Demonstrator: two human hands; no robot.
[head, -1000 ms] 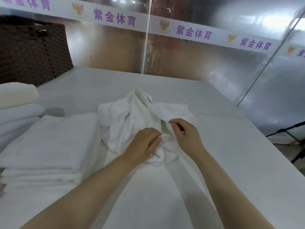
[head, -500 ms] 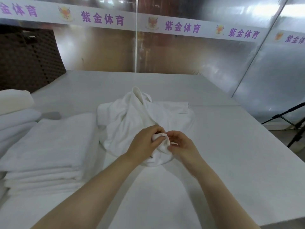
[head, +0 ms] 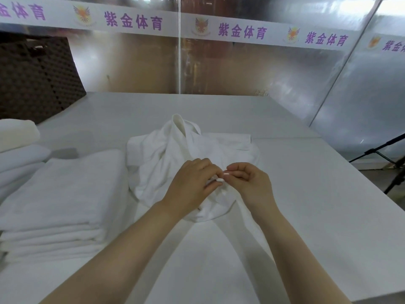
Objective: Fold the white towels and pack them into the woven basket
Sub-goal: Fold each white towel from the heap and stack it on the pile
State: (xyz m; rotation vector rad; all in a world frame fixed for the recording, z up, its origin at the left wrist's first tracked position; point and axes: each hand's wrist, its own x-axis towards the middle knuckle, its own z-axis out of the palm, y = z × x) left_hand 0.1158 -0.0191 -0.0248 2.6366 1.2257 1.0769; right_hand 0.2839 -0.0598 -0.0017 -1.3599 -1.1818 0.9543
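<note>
A crumpled white towel lies in a heap at the middle of the white table. My left hand pinches a small fold of its near edge between thumb and fingers. My right hand is close beside it with curled fingers, pinching the same edge. A stack of folded white towels sits at the left. The dark woven basket stands at the far left, behind the table; its inside is hidden.
More rolled or folded white towels are piled at the left edge. Shiny foil-covered wall panels with a printed banner close off the back. A black tripod stands beyond the table's right edge.
Both hands have drawn together at the towel's near edge and lifted a small fold of it. The view has shifted slightly left.
</note>
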